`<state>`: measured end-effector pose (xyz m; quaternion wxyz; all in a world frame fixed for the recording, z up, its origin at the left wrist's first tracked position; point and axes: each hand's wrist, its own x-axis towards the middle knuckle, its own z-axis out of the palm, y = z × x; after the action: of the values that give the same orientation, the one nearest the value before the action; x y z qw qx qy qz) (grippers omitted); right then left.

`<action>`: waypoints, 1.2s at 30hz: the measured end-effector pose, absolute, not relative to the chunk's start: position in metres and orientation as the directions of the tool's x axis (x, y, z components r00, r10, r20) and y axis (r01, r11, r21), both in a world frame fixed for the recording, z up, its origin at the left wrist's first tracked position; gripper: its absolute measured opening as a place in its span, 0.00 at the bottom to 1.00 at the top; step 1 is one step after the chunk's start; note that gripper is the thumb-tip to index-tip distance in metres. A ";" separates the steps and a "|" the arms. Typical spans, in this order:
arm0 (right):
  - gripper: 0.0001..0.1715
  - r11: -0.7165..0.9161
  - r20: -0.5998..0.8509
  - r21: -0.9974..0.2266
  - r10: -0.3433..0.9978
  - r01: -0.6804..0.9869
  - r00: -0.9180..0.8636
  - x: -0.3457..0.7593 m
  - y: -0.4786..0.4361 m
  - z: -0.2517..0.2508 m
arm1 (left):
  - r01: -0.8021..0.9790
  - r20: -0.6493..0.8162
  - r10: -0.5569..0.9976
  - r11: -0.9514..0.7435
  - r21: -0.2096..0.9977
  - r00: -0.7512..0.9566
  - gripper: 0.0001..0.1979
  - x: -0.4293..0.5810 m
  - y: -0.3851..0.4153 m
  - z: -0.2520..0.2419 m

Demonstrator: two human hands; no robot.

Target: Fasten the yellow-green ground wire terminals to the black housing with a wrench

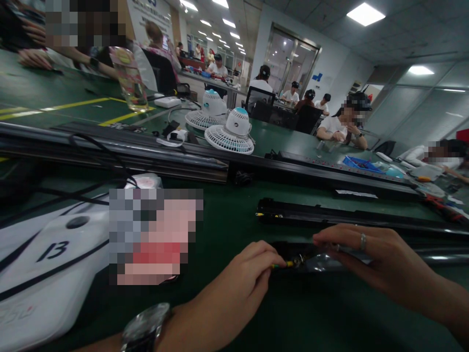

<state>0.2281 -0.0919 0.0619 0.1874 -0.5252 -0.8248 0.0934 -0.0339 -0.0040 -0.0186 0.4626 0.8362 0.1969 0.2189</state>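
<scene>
Currently, head view: two hands. Left hand [252,269] has fingers pinching one yellow-green wire [289,264] at one black channel [439,257] on the worktop [227,210]. Right hand [381,259] is over that channel, grip can't tell. One similar channel [351,217] just beyond; two white fans [233,128].

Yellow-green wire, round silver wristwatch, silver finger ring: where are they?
Yellow-green wire [289,264], head view: yellow part.
Round silver wristwatch [146,320], head view: face.
Silver finger ring [363,241], head view: band.
</scene>
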 end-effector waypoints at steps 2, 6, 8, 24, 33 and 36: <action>0.24 0.418 0.216 -0.354 0.907 0.837 -0.361 0.228 -0.092 0.063 | 0.141 0.165 0.533 -0.486 0.863 0.830 0.18 -0.034 -0.004 -0.018; 0.23 0.420 0.203 -0.355 0.907 0.835 -0.370 0.228 -0.091 0.064 | 0.147 0.166 0.536 -0.493 0.858 0.828 0.18 -0.033 -0.004 -0.020; 0.23 0.428 0.194 -0.346 0.903 0.835 -0.383 0.228 -0.091 0.064 | 0.145 0.179 0.536 -0.507 0.850 0.825 0.18 -0.034 -0.004 -0.022; 0.25 0.441 0.212 -0.328 0.896 0.835 -0.390 0.224 -0.093 0.063 | 0.161 0.158 0.539 -0.496 0.853 0.827 0.17 -0.034 -0.005 -0.019; 0.26 0.465 0.191 -0.287 0.884 0.837 -0.426 0.230 -0.093 0.064 | 0.153 0.169 0.541 -0.499 0.853 0.824 0.19 -0.033 -0.004 -0.020; 0.24 0.479 0.159 -0.293 0.878 0.827 -0.452 0.230 -0.093 0.065 | 0.159 0.160 0.545 -0.491 0.857 0.823 0.18 -0.034 -0.004 -0.018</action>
<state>0.2299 -0.0928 0.0650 0.1450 -0.5029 -0.8477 0.0865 -0.0338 -0.0045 -0.0184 0.4587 0.8373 0.2101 0.2107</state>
